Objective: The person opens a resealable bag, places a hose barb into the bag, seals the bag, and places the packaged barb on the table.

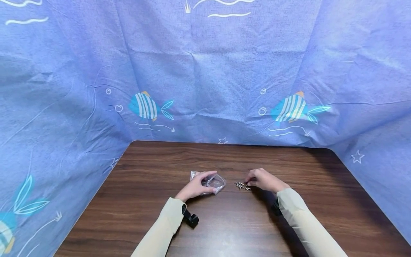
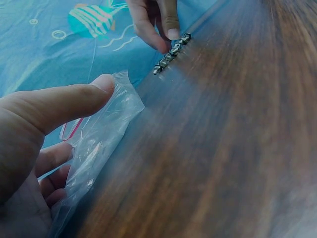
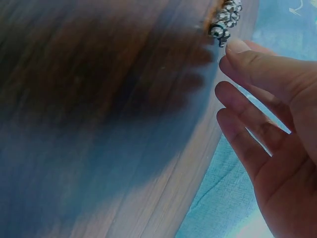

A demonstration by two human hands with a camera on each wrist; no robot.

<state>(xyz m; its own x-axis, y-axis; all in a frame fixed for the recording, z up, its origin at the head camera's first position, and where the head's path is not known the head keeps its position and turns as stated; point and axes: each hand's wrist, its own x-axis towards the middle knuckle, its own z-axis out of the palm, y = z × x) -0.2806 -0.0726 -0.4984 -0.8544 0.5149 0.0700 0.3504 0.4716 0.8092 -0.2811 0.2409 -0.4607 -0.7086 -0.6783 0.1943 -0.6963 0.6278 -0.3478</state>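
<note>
My left hand holds a clear plastic zip bag, its thumb and fingers curved around it. In the left wrist view the thumb lies over the bag, which has a red line near its mouth, and the other fingers are behind it. Several small shiny metal pieces lie in a loose pile on the table, right of the bag. Over the pile's right side reaches my right hand, thumb and index fingertips close to the pieces. Its other fingers are loosely bent, and nothing shows between them.
The dark wood-grain table has rounded far corners. A blue cloth with fish prints hangs behind it and along both sides. A black strap with a clip sits on the left wrist.
</note>
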